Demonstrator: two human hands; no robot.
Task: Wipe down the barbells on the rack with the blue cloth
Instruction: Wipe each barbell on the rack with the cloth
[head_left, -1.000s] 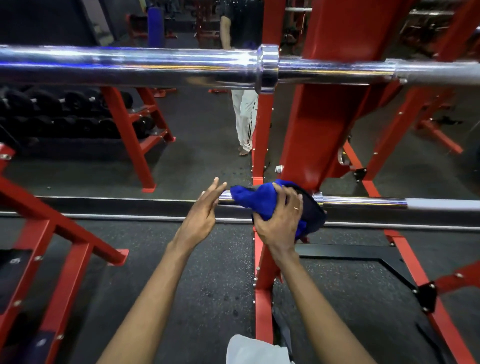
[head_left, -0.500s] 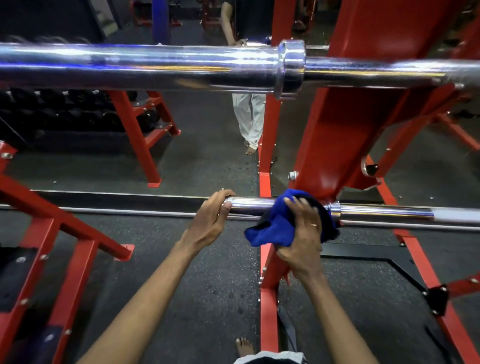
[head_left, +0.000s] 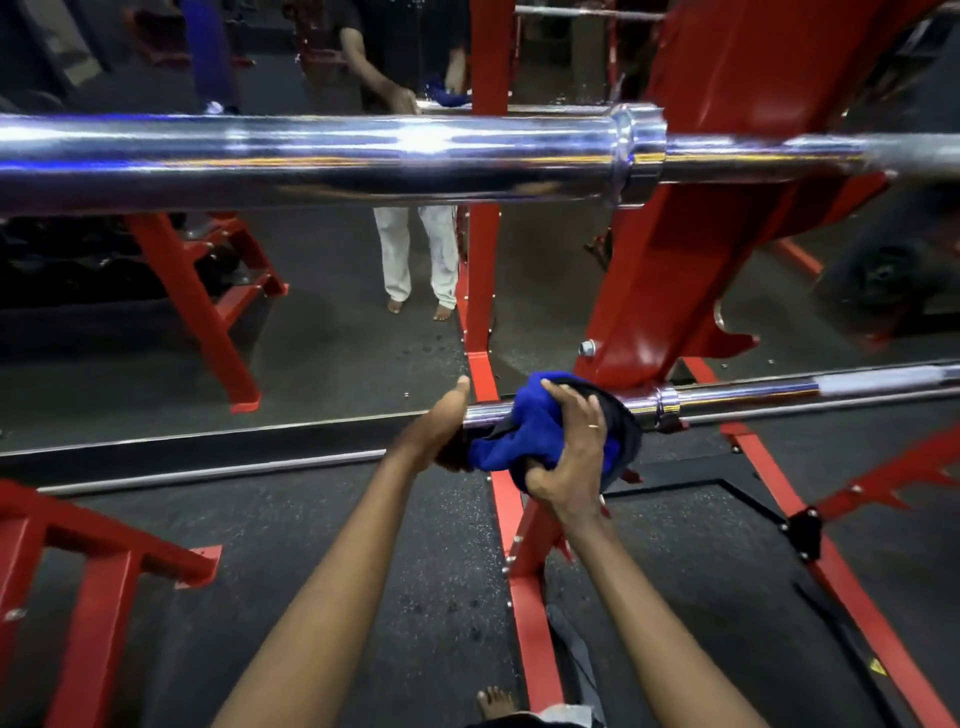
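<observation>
Blue cloth (head_left: 524, 431) under right-hand fingers (head_left: 563, 402), around lower barbell (head_left: 753, 392)

Thick chrome upper barbell (head_left: 311, 156) above thinner chrome lower barbell (head_left: 779, 392); bunched blue cloth (head_left: 519, 431) on the latter, between left hand (head_left: 436, 431) and right hand (head_left: 571, 457).

No legible text, brands or nos. anywhere; yellow sticker (head_left: 877, 666) on floor frame too small to read.
</observation>
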